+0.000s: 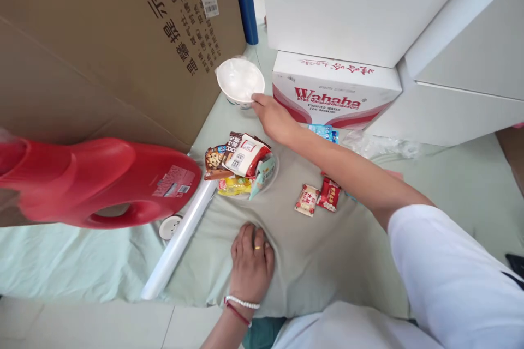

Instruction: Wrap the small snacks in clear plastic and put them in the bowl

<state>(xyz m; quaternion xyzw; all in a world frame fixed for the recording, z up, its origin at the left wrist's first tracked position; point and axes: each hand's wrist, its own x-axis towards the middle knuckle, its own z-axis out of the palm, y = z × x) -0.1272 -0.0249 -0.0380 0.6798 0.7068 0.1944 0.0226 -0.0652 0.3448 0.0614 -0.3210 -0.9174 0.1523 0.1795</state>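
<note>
Right hand: the right hand [273,116] pinches the rim of a white bowl [239,79], fingertips closed on its near right edge.
White bowl: beyond the snack bowl [275,177], with clear plastic film about its rim; a printed pattern shows on its outer side, too small to read.
Left hand: the left hand [252,253] lies palm down on the green cloth [327,251], nearer than the snack bowl, fingers loosely bent, gripping nothing visible.
Snack bowl: clear, heaped with wrapped snacks [245,155]; a barcode shows on the white-and-red pack on top, and most other lettering is too small to read.
Small packets: a cream packet [307,200] and a red packet [329,194], to the right of the snack bowl, touching.
Water carton: the water carton [335,90], beyond and right of the snack bowl, reads "Wahaha®" and "PURIFIED WATER FOR DRINKING".
Brown box: the brown box [123,54], beyond and left of the snack bowl, bears large characters "温馨提示", finer lines and a barcode label.
Red bottle: the red bottle [102,174], left of the snack bowl, carries a label too small to read.
White roll: the white roll [178,245], nearer and left of the snack bowl.
</note>
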